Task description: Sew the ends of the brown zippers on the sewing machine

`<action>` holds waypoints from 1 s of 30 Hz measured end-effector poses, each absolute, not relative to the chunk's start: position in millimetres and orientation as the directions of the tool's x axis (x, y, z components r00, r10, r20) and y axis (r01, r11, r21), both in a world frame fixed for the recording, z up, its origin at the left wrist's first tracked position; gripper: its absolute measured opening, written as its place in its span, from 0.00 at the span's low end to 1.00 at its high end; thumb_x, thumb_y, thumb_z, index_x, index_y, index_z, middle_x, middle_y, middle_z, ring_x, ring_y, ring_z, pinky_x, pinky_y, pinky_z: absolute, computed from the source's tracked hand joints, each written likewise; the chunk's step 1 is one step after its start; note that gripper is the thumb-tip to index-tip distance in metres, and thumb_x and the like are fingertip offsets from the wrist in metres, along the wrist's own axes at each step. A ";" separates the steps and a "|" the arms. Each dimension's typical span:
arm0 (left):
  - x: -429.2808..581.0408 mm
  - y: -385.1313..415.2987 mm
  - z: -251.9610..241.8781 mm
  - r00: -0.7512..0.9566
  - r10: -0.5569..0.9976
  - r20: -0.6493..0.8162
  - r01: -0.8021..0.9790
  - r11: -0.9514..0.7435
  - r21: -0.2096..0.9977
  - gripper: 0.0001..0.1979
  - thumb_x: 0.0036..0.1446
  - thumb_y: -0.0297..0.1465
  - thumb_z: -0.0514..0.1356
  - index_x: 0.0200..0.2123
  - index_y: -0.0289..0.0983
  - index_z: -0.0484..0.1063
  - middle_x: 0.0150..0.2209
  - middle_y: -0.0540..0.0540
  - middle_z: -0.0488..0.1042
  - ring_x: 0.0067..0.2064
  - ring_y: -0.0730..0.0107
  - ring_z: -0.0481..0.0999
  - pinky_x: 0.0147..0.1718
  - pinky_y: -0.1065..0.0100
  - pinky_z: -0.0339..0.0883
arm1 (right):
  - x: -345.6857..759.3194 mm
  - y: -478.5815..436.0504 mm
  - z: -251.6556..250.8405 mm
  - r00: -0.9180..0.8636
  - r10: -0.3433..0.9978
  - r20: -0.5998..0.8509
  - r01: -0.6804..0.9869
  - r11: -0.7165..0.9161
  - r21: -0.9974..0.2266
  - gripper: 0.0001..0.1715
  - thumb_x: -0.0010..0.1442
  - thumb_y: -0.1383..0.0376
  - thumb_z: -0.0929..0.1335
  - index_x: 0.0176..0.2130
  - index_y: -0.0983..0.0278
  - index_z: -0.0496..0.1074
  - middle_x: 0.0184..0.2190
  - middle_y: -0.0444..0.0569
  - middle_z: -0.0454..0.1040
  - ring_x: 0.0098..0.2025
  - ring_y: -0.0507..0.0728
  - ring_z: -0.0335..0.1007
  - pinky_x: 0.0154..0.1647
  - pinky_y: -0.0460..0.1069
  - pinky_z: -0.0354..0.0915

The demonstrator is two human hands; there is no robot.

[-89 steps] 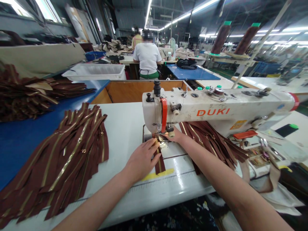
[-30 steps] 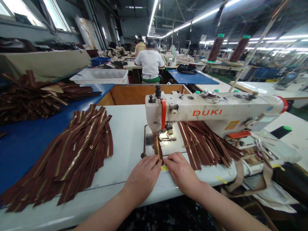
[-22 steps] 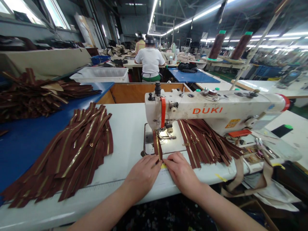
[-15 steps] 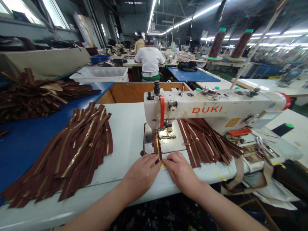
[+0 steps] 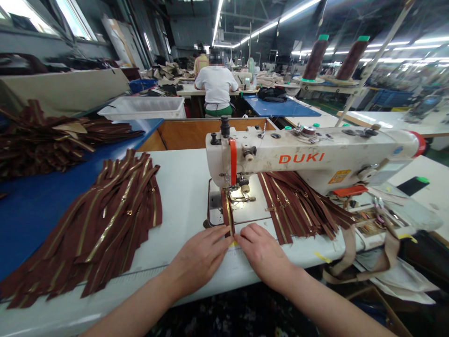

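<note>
A brown zipper [image 5: 227,215] with gold teeth runs from beneath the needle area of the white sewing machine [image 5: 266,152] toward me. At its near end, my left hand [image 5: 201,255] is closed, its fingertips on the zipper's left side. My right hand [image 5: 262,252] pinches the same end from the right, thumb and fingers drawn together. The two hands nearly meet there, above a bit of yellow tape. More brown zippers [image 5: 291,206] lie under the machine arm to the right. A fanned pile of zippers [image 5: 115,220] covers the tabletop on the left.
On the blue table [image 5: 21,220] at left sits another zipper heap [image 5: 45,140]. A parts tray [image 5: 375,222] with small tools is at right, beside a hanging beige strap [image 5: 347,257]. Two brown thread cones [image 5: 315,58] stand behind. A person in a white shirt [image 5: 217,86] sits ahead.
The view has shifted slightly. Both hands stay at the zipper's near end; the right fingers have curled in closer together. The zipper's position under the machine looks much the same.
</note>
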State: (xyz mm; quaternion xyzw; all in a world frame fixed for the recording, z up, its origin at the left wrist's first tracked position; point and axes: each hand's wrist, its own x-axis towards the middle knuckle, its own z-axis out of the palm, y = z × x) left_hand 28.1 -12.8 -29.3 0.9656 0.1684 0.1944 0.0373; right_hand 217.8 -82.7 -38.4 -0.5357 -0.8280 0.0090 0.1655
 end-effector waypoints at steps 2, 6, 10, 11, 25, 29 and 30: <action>30.2 -13.2 -29.3 0.848 0.391 0.357 0.343 -0.919 0.192 0.15 0.63 0.25 0.47 0.50 0.35 0.68 0.49 0.41 0.73 0.51 0.63 0.71 0.50 0.59 0.68 | 218.8 -82.2 -37.5 -0.380 0.888 0.258 0.883 0.431 -0.187 0.09 0.62 0.71 0.65 0.44 0.67 0.70 0.36 0.50 0.69 0.40 0.58 0.60 0.41 0.52 0.63; 37.0 -15.1 -26.9 0.841 0.435 0.322 0.370 -0.896 0.245 0.14 0.62 0.26 0.49 0.49 0.35 0.68 0.46 0.41 0.73 0.47 0.62 0.71 0.49 0.56 0.69 | 222.6 -82.0 -34.6 -0.418 0.875 0.244 0.863 0.466 -0.194 0.09 0.63 0.71 0.64 0.44 0.66 0.70 0.36 0.50 0.69 0.41 0.58 0.60 0.42 0.52 0.63; 37.6 -16.1 -26.6 0.841 0.445 0.307 0.378 -0.890 0.254 0.13 0.62 0.26 0.51 0.48 0.35 0.69 0.45 0.41 0.72 0.47 0.60 0.71 0.48 0.56 0.69 | 231.3 -83.2 -32.3 -0.465 0.854 0.235 0.836 0.511 -0.202 0.11 0.63 0.69 0.64 0.46 0.65 0.70 0.37 0.50 0.69 0.42 0.58 0.60 0.44 0.52 0.63; 36.9 -16.3 -27.1 0.839 0.446 0.311 0.378 -0.890 0.255 0.13 0.62 0.26 0.51 0.47 0.35 0.70 0.46 0.41 0.72 0.47 0.61 0.70 0.49 0.56 0.68 | 234.1 -82.9 -32.1 -0.472 0.849 0.237 0.823 0.521 -0.226 0.11 0.64 0.69 0.64 0.47 0.65 0.70 0.37 0.50 0.69 0.42 0.57 0.60 0.44 0.52 0.63; 34.3 -17.4 -31.8 0.843 0.418 0.338 0.374 -0.908 0.188 0.14 0.62 0.27 0.51 0.48 0.35 0.70 0.47 0.40 0.72 0.49 0.59 0.70 0.49 0.55 0.69 | 224.0 -18.3 -39.9 -0.292 0.884 0.364 0.889 0.391 -0.238 0.08 0.62 0.71 0.64 0.37 0.67 0.74 0.33 0.51 0.72 0.40 0.58 0.64 0.44 0.52 0.63; 34.6 -18.1 -31.9 0.838 0.423 0.346 0.378 -0.906 0.191 0.13 0.61 0.27 0.51 0.47 0.35 0.70 0.46 0.40 0.72 0.49 0.59 0.70 0.49 0.56 0.69 | 224.2 -19.7 -44.3 -0.322 0.865 0.385 0.890 0.415 -0.188 0.10 0.63 0.71 0.63 0.35 0.67 0.74 0.31 0.51 0.71 0.38 0.58 0.63 0.41 0.51 0.63; 34.8 -18.2 -31.7 0.837 0.422 0.349 0.376 -0.906 0.194 0.13 0.61 0.27 0.51 0.47 0.35 0.70 0.46 0.40 0.72 0.49 0.59 0.70 0.49 0.56 0.69 | 224.5 -20.5 -45.1 -0.324 0.862 0.389 0.890 0.418 -0.184 0.10 0.63 0.71 0.63 0.34 0.66 0.74 0.31 0.51 0.71 0.38 0.58 0.62 0.41 0.51 0.63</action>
